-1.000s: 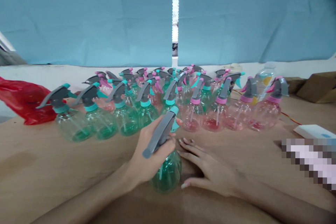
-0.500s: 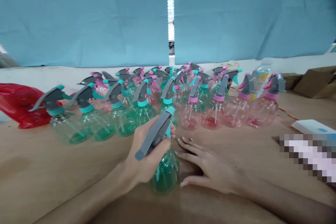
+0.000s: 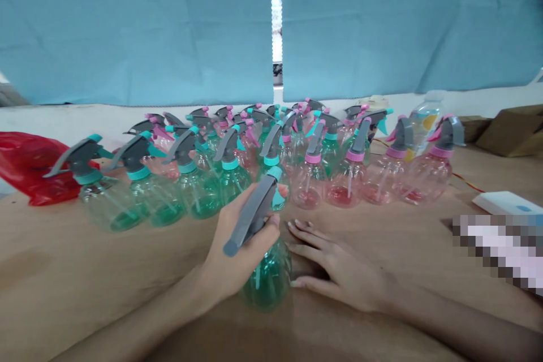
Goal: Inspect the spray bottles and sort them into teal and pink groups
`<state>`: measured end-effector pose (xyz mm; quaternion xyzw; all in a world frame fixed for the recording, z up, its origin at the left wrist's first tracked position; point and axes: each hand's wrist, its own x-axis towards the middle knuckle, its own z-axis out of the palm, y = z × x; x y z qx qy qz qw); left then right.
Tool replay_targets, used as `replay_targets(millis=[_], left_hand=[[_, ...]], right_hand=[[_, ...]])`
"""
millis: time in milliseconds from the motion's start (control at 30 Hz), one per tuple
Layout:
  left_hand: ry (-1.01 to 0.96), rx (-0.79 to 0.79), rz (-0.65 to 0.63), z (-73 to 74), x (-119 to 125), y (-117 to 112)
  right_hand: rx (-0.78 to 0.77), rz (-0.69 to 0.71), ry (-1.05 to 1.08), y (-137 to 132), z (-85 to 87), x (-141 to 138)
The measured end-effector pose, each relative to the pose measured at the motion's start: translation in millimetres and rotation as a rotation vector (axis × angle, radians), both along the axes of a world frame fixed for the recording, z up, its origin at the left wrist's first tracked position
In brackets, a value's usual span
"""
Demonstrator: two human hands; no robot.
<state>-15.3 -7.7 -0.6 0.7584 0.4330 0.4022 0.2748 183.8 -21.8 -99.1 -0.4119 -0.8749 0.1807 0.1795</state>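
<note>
A green transparent spray bottle (image 3: 268,275) with a grey trigger head stands on the brown table (image 3: 63,260) in front of me. My left hand (image 3: 237,254) is wrapped round its neck and trigger head. My right hand (image 3: 339,271) lies flat on the table just right of the bottle, fingers stretched out and touching or nearly touching its side. Behind stand several green spray bottles (image 3: 195,186) on the left and several pink spray bottles (image 3: 382,175) on the right.
A red plastic bag (image 3: 29,167) lies at the far left. A white box (image 3: 507,203) and a blurred-out patch (image 3: 500,249) sit at the right edge, cardboard boxes (image 3: 509,133) behind them. A blue curtain (image 3: 127,28) hangs at the back.
The bottle in my left hand has stayed in place; the hands barely shifted, my right thumb drawing slightly closer to the bottle's side.
</note>
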Motion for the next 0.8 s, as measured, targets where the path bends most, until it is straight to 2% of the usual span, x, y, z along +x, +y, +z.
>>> replay_targets(millis=[233, 467, 800], left_hand=[[0.052, 0.001, 0.047, 1.1, 0.0, 0.1], [0.024, -0.013, 0.016, 1.5, 1.1, -0.6], [0.057, 0.017, 0.017, -2.8, -0.5, 1.6]], right_hand=[[0.078, -0.048, -0.044, -3.2, 6.6, -3.3], [0.144, -0.145, -0.047, -4.0, -0.2, -3.0], [0.141, -0.123, -0.045, -2.8, 1.5, -2.1]])
